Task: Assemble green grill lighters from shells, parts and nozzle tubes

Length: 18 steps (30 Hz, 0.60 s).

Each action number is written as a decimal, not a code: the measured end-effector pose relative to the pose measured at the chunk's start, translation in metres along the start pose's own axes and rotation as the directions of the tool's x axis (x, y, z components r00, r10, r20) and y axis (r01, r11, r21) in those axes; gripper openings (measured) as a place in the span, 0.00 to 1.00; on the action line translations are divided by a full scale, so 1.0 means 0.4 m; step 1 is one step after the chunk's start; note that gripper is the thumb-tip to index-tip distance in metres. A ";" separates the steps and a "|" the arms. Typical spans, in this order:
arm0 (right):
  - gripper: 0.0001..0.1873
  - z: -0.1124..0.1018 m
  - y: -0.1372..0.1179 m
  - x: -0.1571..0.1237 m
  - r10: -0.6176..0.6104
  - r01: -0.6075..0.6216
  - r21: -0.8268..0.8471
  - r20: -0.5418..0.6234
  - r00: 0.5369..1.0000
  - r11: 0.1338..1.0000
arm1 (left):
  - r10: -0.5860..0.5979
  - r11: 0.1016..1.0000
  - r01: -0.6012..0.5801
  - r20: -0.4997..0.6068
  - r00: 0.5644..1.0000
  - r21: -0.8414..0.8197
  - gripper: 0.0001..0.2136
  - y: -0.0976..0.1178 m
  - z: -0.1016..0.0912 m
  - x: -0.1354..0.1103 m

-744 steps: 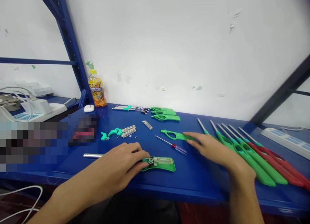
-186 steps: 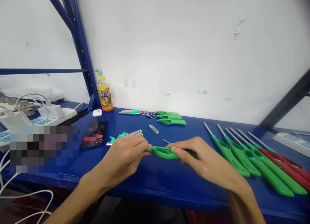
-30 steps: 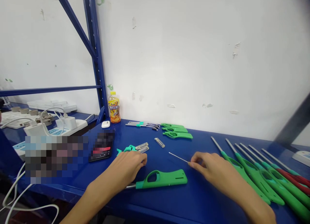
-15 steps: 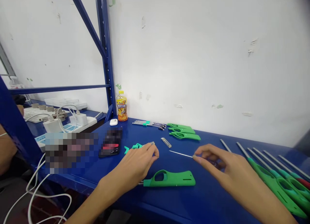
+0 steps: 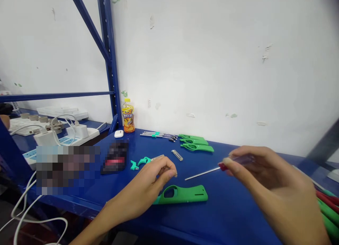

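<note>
Since half a second ago the right hand (image 5: pixel 267 178) has lifted the screwdriver (image 5: pixel 212 170) off the desk (image 5: pixel 225 216); it now hangs in the air, and the left hand (image 5: pixel 150 181) has drawn slightly nearer the green lighter body.

The blue desk runs from left to right under a white wall, with a blue rack post (image 5: pixel 108 57) rising at far left. On the right edge lie finished lighters (image 5: pixel 327 206), green and red, mostly cut off by the frame. The green lighter body (image 5: pixel 182 194) lies flat near the front edge, its long axis running left to right, its finger hole at the left end.

The right hand's grip is clamped on the screwdriver's clear handle, thumb and fingers pinched together. The thin shaft points left and slightly down, its tip above the desk just beyond the lighter body. The lighter body therefore lies below and left of that grip, nearer the left hand.

The left hand rests by the body's left end, fingers curled loosely; whether it holds some small part I cannot tell.

Farther back sit three green shells (image 5: pixel 196 143), metal rods (image 5: pixel 159 135), a juice bottle (image 5: pixel 128 115) and teal trigger pieces (image 5: pixel 140 162).
</note>
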State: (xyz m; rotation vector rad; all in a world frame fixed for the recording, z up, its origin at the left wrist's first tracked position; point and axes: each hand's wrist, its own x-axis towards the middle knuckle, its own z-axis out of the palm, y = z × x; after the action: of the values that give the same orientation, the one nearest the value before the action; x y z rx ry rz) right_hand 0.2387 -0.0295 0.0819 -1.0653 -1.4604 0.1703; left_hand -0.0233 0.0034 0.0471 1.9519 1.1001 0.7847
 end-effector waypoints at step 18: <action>0.09 0.009 -0.017 -0.007 -0.001 -0.003 0.078 0.048 0.999 0.997 | 0.006 0.976 0.014 0.090 0.996 -0.217 0.14 0.024 0.006 -0.013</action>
State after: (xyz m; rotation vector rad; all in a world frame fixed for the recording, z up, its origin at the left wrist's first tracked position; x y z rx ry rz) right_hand 0.2317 -0.0335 0.0835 -1.0041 -1.4847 0.2533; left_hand -0.0196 -0.0052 0.0533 1.7827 0.9236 0.7726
